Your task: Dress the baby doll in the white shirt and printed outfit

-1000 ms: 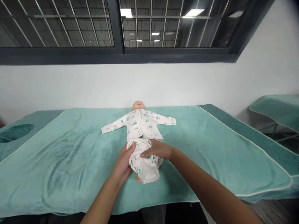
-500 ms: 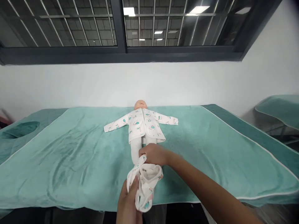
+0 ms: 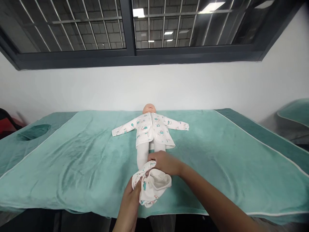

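Observation:
On its back on the green cover lies a baby doll (image 3: 149,108), head toward the wall, wearing a white printed jacket (image 3: 154,129) with both sleeves spread. Its white legs (image 3: 143,155) point toward me. A bunched white printed baby garment (image 3: 154,187), likely pants, hangs at the doll's feet. My left hand (image 3: 132,193) grips its left side, thumb on top. My right hand (image 3: 164,162) is closed around the garment's upper edge by the doll's leg on the right. Both lower leg ends are hidden by the cloth and my hand.
The padded bed (image 3: 79,154) has a green plush cover and a face hole (image 3: 36,132) at left. Behind it stands a white wall (image 3: 108,87) under a barred window (image 3: 130,58). A red and black object (image 3: 7,124) is at the far left, another green surface (image 3: 295,112) at right.
The hanging part of the garment has shifted up and to the right between my hands. Both hands keep their hold. The view has turned slightly left.

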Action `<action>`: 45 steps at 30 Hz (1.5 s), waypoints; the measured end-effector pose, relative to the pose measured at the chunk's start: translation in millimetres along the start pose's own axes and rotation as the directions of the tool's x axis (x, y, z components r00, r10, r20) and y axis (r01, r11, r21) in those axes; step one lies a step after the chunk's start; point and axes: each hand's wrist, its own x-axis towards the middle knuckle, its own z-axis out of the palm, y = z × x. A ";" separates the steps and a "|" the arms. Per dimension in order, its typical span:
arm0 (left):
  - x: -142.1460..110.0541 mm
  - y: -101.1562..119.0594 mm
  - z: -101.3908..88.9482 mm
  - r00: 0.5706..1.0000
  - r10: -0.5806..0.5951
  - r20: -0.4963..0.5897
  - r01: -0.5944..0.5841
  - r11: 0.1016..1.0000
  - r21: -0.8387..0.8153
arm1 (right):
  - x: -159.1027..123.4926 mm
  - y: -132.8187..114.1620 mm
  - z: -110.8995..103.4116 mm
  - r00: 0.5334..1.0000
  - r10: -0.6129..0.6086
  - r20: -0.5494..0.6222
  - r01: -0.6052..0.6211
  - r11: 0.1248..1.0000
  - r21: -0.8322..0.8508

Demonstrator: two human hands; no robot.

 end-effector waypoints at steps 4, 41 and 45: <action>13.1 9.0 -7.9 0.994 0.107 0.004 -0.106 0.981 0.162 | -4.2 6.8 -7.7 0.999 0.015 0.037 -0.023 0.973 0.228; 146.7 72.1 -5.0 0.811 0.571 0.127 -0.544 0.655 0.525 | 10.5 39.4 -6.8 0.685 -0.030 -0.728 -0.097 0.986 -0.132; 152.4 94.0 14.9 0.680 0.622 0.389 -0.655 0.275 0.704 | 34.7 38.6 -11.6 0.745 -0.020 -0.667 -0.272 0.904 -0.331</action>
